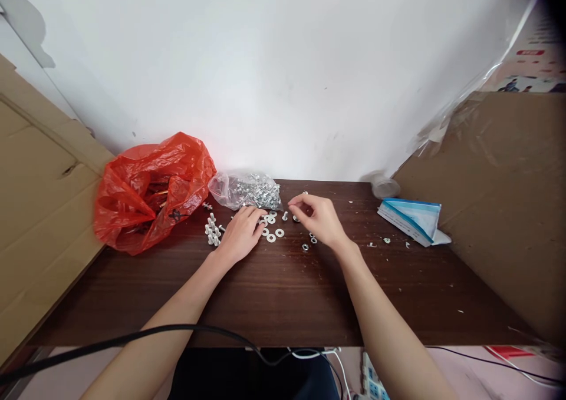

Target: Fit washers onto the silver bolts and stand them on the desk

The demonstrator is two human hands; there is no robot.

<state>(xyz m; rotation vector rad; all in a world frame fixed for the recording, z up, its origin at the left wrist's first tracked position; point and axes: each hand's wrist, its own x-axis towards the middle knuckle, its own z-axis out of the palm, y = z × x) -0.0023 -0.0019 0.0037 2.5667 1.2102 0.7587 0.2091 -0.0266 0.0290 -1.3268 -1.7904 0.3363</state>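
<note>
My left hand lies on the dark wooden table, its fingers stretched out flat over small metal washers. A cluster of upright bolts stands just to its left. My right hand hovers to the right with its fingers curled in a pinch near a small bolt; what it pinches is too small to name. Nuts lie below the right hand. A clear plastic bag of metal parts lies behind both hands.
A crumpled red plastic bag sits at the back left. A blue and white packet lies at the right. Cardboard panels stand on both sides, a white wall behind. A black cable runs along the near edge.
</note>
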